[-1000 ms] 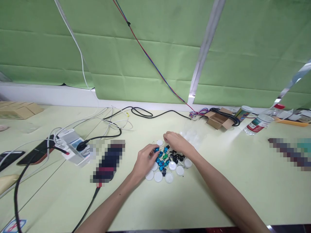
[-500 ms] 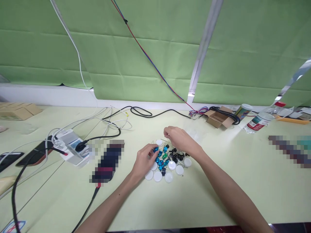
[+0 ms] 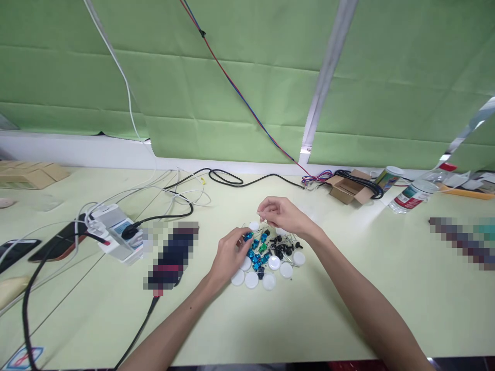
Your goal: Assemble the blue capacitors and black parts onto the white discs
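Observation:
In the head view my left hand (image 3: 231, 253) rests at the left edge of a pile of small parts. Its thumb and forefinger close on a small blue plastic part (image 3: 248, 236). Just above the pile, my right hand (image 3: 281, 213) holds its fingertips pinched together; whatever is between them is too small to make out. Beneath the hands lie several blue parts (image 3: 257, 263), a green part (image 3: 263, 248), black parts (image 3: 286, 250) and thin metal rods. White round discs (image 3: 269, 281) surround the pile, mostly along its front.
Left of the pile lies a pixelated dark object (image 3: 170, 260) with a cable. A white power strip (image 3: 118, 232) and tangled cables are further left. Behind on the right stand an opened cardboard box (image 3: 348, 190), a can (image 3: 388, 179) and a plastic bottle (image 3: 412, 196).
My right hand has lifted slightly up and away from the pile, uncovering more black parts below it. My left hand stays in place on the blue part.

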A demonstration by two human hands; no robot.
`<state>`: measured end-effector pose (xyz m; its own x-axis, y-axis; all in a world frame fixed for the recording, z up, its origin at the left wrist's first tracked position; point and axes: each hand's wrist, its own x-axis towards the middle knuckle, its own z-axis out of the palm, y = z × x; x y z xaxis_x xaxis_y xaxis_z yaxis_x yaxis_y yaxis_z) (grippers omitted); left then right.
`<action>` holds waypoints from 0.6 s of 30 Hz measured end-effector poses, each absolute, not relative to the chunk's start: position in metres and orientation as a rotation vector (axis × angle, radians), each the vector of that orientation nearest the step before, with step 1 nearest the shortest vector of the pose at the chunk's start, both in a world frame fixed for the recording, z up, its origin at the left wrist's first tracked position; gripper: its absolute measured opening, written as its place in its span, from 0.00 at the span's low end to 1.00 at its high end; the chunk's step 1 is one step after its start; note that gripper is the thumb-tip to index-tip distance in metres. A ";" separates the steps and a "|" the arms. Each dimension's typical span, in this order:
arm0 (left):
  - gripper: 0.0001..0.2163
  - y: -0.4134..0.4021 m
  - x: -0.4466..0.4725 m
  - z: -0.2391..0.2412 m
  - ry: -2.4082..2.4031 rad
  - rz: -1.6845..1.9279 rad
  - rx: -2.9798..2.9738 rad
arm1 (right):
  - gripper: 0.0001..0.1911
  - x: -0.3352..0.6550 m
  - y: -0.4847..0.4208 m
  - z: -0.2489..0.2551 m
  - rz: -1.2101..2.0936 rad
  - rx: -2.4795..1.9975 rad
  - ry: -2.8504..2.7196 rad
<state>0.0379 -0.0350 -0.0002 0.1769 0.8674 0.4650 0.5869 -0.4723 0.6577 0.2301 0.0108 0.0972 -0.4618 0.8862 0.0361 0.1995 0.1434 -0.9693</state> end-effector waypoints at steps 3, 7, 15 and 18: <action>0.10 -0.035 0.038 0.001 1.382 1.205 2.123 | 0.08 0.229 0.014 0.095 1.483 -1.021 -1.635; 0.10 -0.036 0.038 0.003 1.401 1.236 2.089 | 0.08 0.225 0.017 0.090 1.584 -1.019 -1.464; 0.09 -0.038 0.041 0.004 1.306 1.303 2.099 | 0.10 0.218 0.018 0.079 1.729 -0.952 -1.299; 0.09 -0.038 0.041 0.002 1.282 1.316 2.101 | 0.10 0.216 0.019 0.074 1.759 -0.916 -1.291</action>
<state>0.0411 -0.0376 0.0024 0.1599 0.8322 0.5310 0.5085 -0.5304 0.6782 0.2158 0.0187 0.0736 -0.4574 0.8822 -0.1119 -0.1580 -0.2045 -0.9660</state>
